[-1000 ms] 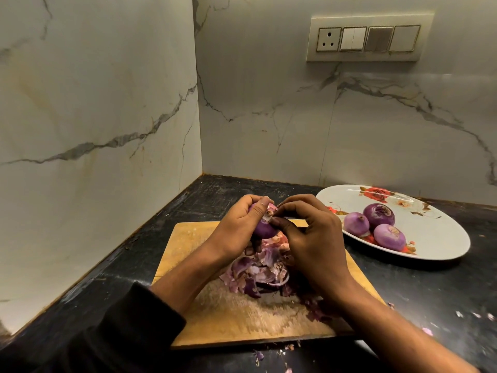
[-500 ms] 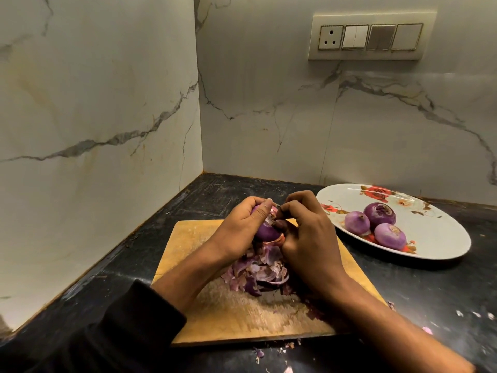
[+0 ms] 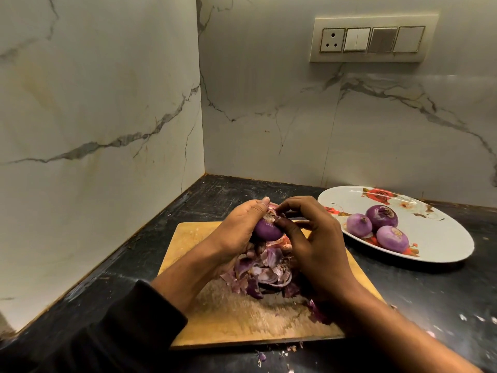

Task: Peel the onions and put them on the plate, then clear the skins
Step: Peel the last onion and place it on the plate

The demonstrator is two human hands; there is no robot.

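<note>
A smooth purple onion (image 3: 267, 230) is gripped in the left hand (image 3: 236, 227) above the skins (image 3: 262, 273) on the board (image 3: 242, 319); its top is pinched by the right hand (image 3: 314, 238).

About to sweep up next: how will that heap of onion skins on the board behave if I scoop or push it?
The onion skins look thin and curled, so probably floppy and very light. The heap is loose, and bits already lie off the cutting board on the counter, so a push would likely scatter it. Scooping with both hands seems safer.
</note>
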